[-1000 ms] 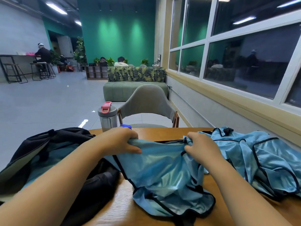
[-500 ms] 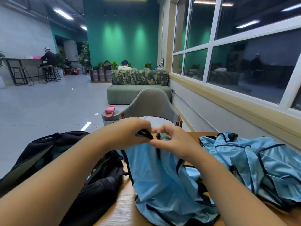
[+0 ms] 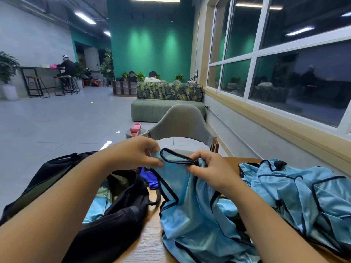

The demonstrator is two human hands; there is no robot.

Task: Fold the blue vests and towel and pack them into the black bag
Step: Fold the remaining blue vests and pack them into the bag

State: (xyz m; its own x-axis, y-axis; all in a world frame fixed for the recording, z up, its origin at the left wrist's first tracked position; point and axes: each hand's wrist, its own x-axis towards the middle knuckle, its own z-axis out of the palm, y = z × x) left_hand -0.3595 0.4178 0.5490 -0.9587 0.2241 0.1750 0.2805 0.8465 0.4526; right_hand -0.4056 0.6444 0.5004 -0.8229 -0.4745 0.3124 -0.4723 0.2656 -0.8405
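Head view: left hand [image 3: 135, 152] and right hand [image 3: 209, 168] each grip the blue vest [image 3: 191, 205]; no readable writing.

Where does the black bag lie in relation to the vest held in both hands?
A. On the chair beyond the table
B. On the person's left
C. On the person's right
B: the black bag lies left of the vest that the left hand and right hand pinch.

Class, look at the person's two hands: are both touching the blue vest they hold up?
Touching. The head view shows the left hand and the right hand each pinching the black-trimmed strap of the blue vest.
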